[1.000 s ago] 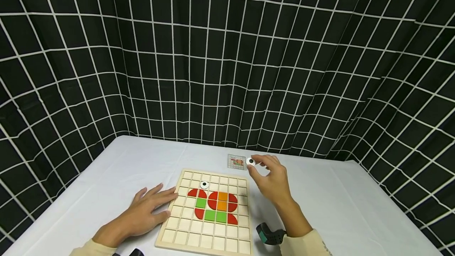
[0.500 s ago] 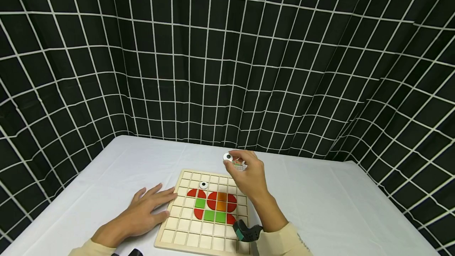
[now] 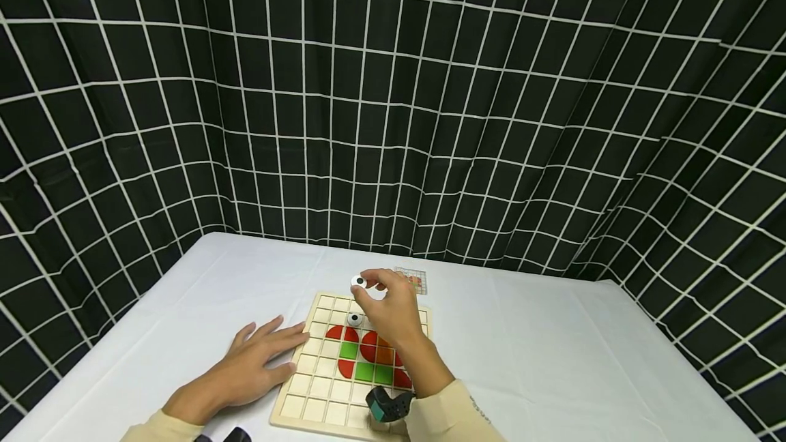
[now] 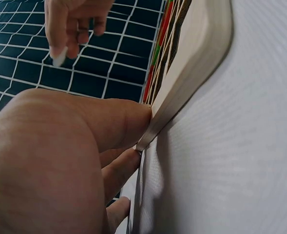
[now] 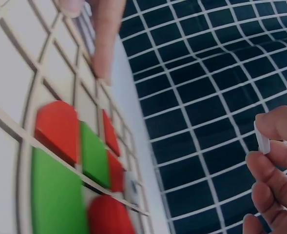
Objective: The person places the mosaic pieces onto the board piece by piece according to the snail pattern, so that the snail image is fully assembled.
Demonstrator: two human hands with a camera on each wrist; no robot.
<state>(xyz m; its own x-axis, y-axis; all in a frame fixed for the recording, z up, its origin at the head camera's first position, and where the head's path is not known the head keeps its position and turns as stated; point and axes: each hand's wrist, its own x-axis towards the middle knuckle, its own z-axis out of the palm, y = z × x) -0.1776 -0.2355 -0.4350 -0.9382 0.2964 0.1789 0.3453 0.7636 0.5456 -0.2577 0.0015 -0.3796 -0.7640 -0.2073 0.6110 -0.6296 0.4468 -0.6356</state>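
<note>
My right hand (image 3: 393,309) pinches a white round eye piece (image 3: 359,282) with a black dot between thumb and fingertips. It is held over the far edge of the wooden grid board (image 3: 297,406); in the right wrist view the eye piece (image 5: 262,139) shows edge-on. My left hand (image 3: 245,367) lies on the cloth with fingers spread, fingertips and thumb at the board's left edge. On the board sit a second eye piece (image 3: 355,319), red curved pieces (image 3: 346,368) and green squares (image 3: 365,372). An orange piece (image 3: 385,353) is partly hidden by my right hand.
A small pattern card (image 3: 420,281) lies on the white-covered table (image 3: 552,360) behind the board, partly hidden by the right hand. A dark curtain with a white grid (image 3: 393,101) surrounds the table's back and sides. A black wrist device (image 3: 388,404) hangs over the board.
My right hand has carried the eye piece leftward, from beside the pattern card to over the board's far edge. The left hand stays in place at the board.
</note>
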